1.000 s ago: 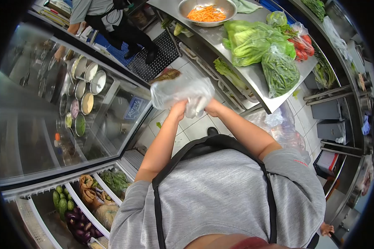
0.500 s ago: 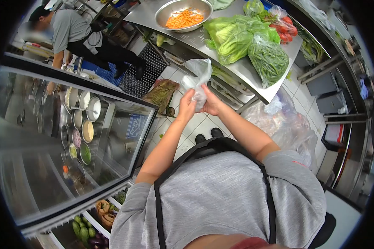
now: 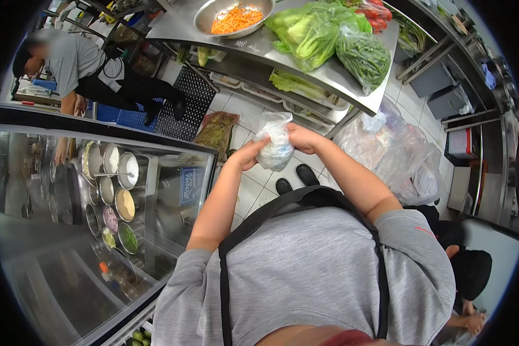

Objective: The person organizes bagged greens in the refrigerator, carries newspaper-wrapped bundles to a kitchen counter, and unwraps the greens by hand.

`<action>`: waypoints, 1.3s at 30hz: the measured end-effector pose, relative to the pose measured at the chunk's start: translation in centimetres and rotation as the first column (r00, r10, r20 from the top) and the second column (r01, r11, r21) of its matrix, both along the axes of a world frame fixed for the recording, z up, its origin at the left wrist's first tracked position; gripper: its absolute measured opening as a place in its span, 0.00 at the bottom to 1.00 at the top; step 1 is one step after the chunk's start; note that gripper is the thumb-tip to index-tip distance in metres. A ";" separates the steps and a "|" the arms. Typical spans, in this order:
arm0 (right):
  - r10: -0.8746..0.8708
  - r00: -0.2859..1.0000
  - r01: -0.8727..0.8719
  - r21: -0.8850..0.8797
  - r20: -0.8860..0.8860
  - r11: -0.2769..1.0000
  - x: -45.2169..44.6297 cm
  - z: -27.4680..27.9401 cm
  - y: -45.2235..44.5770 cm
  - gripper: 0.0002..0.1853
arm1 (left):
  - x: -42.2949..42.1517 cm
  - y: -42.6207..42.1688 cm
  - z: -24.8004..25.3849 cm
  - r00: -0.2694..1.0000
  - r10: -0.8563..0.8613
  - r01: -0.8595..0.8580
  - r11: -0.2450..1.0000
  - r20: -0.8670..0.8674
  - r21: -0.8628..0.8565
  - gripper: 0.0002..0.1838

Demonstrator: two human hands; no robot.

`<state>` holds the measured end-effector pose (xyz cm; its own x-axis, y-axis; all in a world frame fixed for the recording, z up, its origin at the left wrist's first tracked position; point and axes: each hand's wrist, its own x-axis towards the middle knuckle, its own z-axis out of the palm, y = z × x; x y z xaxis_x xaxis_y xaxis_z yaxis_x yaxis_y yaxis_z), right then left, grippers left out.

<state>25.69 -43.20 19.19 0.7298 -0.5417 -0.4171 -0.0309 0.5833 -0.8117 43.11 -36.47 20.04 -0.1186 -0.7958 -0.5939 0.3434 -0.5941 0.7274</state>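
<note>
Between my hands is a clear plastic bag (image 3: 275, 151) with whitish contents that I cannot make out. My left hand (image 3: 251, 154) grips the bag's left side, its thumb lying across the plastic. On the other side, my right hand (image 3: 301, 138) has its fingers closed on the upper right edge of the bag. I hold it in the air over the tiled floor, in front of the steel table (image 3: 254, 48).
On the table are a metal bowl (image 3: 202, 17) of shredded carrot and bagged green vegetables (image 3: 305, 40). Large plastic bags (image 3: 386, 155) lie on the floor at right. A glass door (image 3: 167, 230) stands at left. One person (image 3: 86, 63) bends at upper left, another (image 3: 470, 271) is at lower right.
The bag has turned from a loose upright shape into a rounder bundle, and its whitish contents show more. My hands are farther apart. A second person now appears at lower right.
</note>
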 end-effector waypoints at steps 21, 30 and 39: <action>-0.194 0.830 -0.326 -0.737 -0.524 0.592 -5.9 -0.4 7.2 0.45 | -6.3 2.9 -5.7 0.910 -0.415 0.408 0.886 0.015 -0.221 0.32; -0.358 0.665 -0.300 -0.674 -0.655 0.675 -5.8 -0.1 4.4 0.16 | -9.9 2.3 -7.8 0.932 0.045 0.117 0.902 0.360 -0.415 0.27; -0.461 0.481 -0.447 -0.660 -0.746 0.603 -8.5 2.2 3.0 0.15 | -7.9 -1.0 1.4 0.627 0.139 0.671 0.404 0.767 -0.622 0.26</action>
